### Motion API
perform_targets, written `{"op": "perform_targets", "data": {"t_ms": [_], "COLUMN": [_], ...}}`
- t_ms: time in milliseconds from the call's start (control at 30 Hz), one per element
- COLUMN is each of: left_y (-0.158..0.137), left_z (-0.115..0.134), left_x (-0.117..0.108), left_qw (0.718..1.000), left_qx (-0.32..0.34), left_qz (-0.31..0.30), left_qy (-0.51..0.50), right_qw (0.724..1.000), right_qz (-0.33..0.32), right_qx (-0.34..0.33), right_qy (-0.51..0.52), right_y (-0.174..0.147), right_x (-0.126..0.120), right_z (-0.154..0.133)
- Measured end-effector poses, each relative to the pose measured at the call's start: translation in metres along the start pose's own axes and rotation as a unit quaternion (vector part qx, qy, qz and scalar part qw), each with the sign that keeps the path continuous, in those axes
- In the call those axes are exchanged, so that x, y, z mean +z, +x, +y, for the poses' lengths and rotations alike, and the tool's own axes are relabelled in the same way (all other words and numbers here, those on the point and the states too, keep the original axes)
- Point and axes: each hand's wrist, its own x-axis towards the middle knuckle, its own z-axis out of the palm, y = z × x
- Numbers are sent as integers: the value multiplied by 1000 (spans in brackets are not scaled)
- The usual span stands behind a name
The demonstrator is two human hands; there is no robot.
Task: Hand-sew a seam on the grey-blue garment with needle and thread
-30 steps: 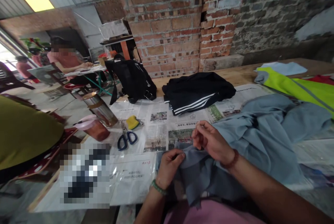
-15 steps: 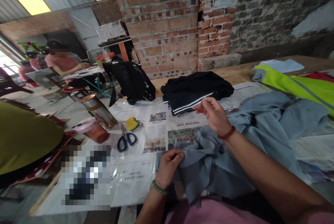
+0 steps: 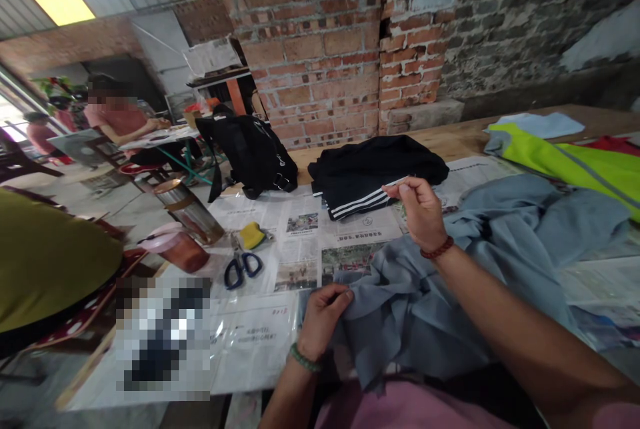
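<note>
My left hand [image 3: 325,315], with a green bracelet at the wrist, pinches the edge of a grey cloth [image 3: 450,295] near the table's front. The cloth spreads in loose folds to the right, under my right forearm. My right hand [image 3: 420,209], with a red bead bracelet, is raised above the cloth. Its thumb and fingertips are pressed together in a pinch; whatever they hold is too small to make out. Behind that hand lies a folded black garment [image 3: 375,169] with white stripes.
Newspaper under clear plastic covers the table [image 3: 250,342]. Left of my hands lie blue-handled scissors [image 3: 243,269], a yellow sponge-like piece [image 3: 253,235], a lidded cup [image 3: 180,249] and a metal flask [image 3: 190,212]. A black backpack [image 3: 250,152] stands behind; a neon-yellow garment [image 3: 565,162] lies right. Seated people are nearby.
My right hand has moved slightly up and to the right, away from my left hand, still pinched. My left hand keeps its place on the grey cloth.
</note>
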Motion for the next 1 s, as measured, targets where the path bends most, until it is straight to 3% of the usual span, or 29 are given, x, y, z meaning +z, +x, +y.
{"op": "perform_targets", "data": {"t_ms": [100,267,400,500,633,767,900,1000], "left_y": [-1,-1,0,-1,0,9,23,33], "left_z": [0,2,2,4,16,34,47,52], "left_x": [0,0,3,6,3,-14,-33,-40], "left_qw": [1000,1000,999,993,955,906,919,938], "left_qx": [3,-9,3,50,118,99,39,14], "left_qz": [3,-2,4,-5,-58,-105,-189,-209], "left_qy": [4,10,33,105,268,397,344,275], "right_qw": [989,919,856,826,822,831,855,858], "right_qz": [-66,-260,-309,-306,-291,-274,-256,-256], "right_qx": [11,-9,-54,-48,-42,-17,3,12], "right_qy": [-128,-295,-411,-472,-487,-483,-451,-444], "right_y": [-21,-91,-129,-128,-109,-99,-98,-98], "right_x": [-1,-9,-19,-26,-39,-52,-57,-56], "right_z": [-10,-12,4,13,20,28,34,33]}}
